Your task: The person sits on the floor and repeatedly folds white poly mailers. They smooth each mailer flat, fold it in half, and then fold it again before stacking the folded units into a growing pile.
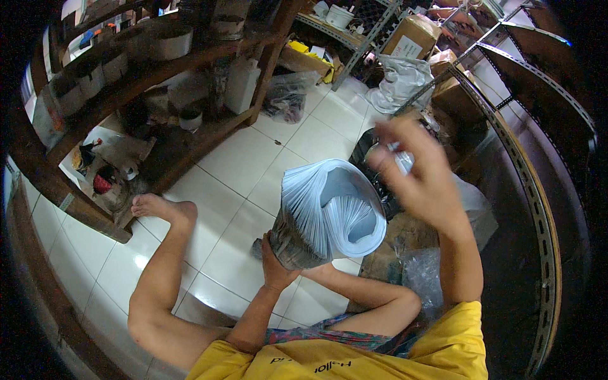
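Note:
My left hand (276, 266) is closed around the lower side of a grey, rough-surfaced cylinder. From its top stands a thick bundle of white paper sheets (334, 206), curled round in a spiral with the edges fanned out on the left. The bundle is held upright between my bent legs, above the floor. My right hand (415, 174) is raised to the right of the bundle, apart from it and blurred by motion. Its thumb and fingers look spread, and something whitish shows in the gap between them, seemingly the clutter behind.
A dark wooden shelf (183, 142) with pots stands at the left. Metal racks (506, 120) rise at the right. White sacking (400, 82), cardboard boxes (415, 37) and clear plastic (423, 275) lie along the right side. A plastic bag (288, 95) rests on the tiled floor (231, 155).

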`<state>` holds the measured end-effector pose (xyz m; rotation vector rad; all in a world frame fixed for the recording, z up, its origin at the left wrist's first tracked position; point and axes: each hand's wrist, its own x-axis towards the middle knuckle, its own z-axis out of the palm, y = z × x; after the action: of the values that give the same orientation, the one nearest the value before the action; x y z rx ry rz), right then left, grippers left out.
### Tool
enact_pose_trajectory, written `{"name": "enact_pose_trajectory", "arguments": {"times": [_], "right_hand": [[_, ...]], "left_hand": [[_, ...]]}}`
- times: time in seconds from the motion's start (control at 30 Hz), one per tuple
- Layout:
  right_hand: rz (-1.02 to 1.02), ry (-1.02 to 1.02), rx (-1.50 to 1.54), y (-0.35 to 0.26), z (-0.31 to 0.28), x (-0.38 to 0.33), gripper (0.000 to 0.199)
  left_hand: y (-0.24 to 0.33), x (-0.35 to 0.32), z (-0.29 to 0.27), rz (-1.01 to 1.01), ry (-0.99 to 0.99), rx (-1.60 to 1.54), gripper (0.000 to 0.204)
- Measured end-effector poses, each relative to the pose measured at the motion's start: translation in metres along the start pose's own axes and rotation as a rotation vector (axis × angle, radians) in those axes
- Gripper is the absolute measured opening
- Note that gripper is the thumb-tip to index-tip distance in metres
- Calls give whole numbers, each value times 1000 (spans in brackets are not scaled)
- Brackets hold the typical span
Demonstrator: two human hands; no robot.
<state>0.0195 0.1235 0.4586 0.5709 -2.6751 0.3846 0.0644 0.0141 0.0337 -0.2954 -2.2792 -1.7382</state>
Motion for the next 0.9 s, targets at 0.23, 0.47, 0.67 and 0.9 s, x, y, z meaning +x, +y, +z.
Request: {"name": "enact_pose_trajectory", "arguments": {"times": [0.23, 0.47, 0.67, 0.9], "right_hand": [[46, -170, -182, 3, 25, -10, 28], [-30, -81, -210, 6, 32, -5, 23], [22, -99, -86, 5, 32, -7, 22], [-36, -92, -132, 4, 32, -4, 20]], "left_hand": [[-3, -5, 27, -23, 150, -61, 130], [14, 0, 27, -150, 146, -154, 126], [7, -7, 33, -149, 140, -155, 125], [7, -7, 32, -116, 141, -154, 125]]}}
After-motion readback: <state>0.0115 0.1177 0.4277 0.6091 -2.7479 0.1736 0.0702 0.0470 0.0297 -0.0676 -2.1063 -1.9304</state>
